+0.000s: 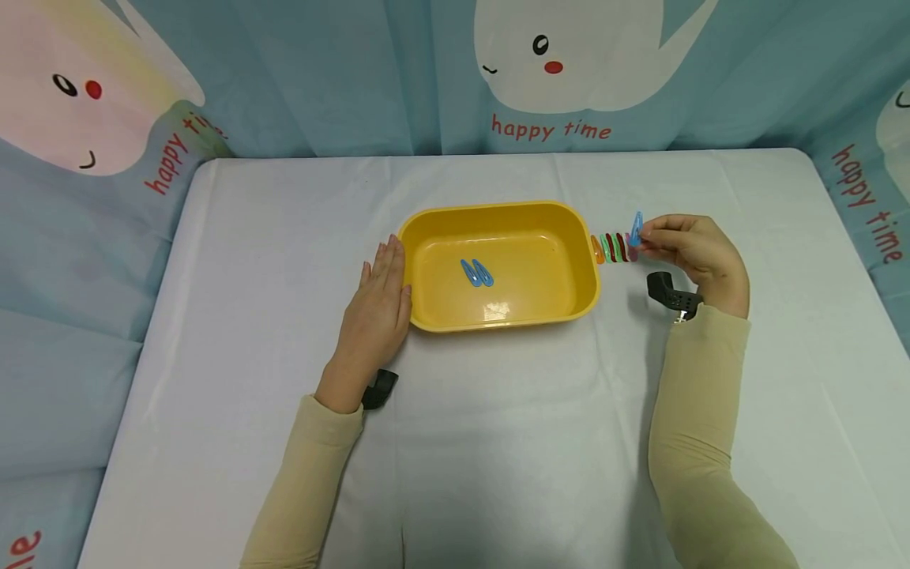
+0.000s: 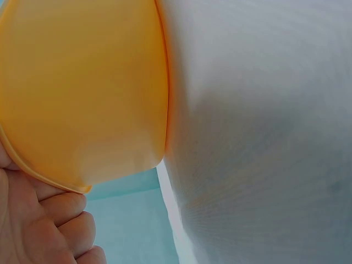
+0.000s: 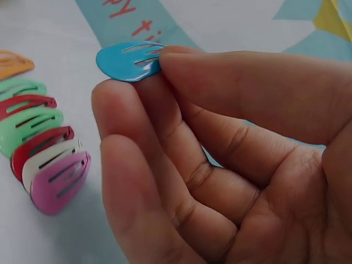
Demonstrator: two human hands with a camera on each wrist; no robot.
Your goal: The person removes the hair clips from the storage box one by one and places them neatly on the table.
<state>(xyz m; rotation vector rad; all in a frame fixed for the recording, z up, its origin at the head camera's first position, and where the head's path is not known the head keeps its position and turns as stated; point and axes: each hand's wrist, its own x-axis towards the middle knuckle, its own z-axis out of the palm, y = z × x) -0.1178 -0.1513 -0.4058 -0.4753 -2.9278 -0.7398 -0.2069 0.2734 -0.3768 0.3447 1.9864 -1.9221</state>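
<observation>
A blue snap hair clip (image 3: 124,61) is pinched between the thumb and fingers of my right hand (image 1: 693,249), above the right end of a row of clips. That row holds several snap clips in orange (image 3: 14,65), green (image 3: 25,129), red, white and purple (image 3: 58,187), lying side by side just right of the yellow tray (image 1: 498,322). Inside the tray lie two blue hair clips (image 1: 477,273). My left hand (image 1: 373,312) rests with straight fingers along the tray's left rim; in the left wrist view its fingers (image 2: 74,225) touch the rim.
A white cloth (image 1: 512,442) covers the table. Behind it and at both sides hangs a blue curtain (image 1: 320,79) with whale figures and red lettering. A black wrist camera (image 1: 671,295) sits on the right wrist, another (image 1: 380,389) on the left.
</observation>
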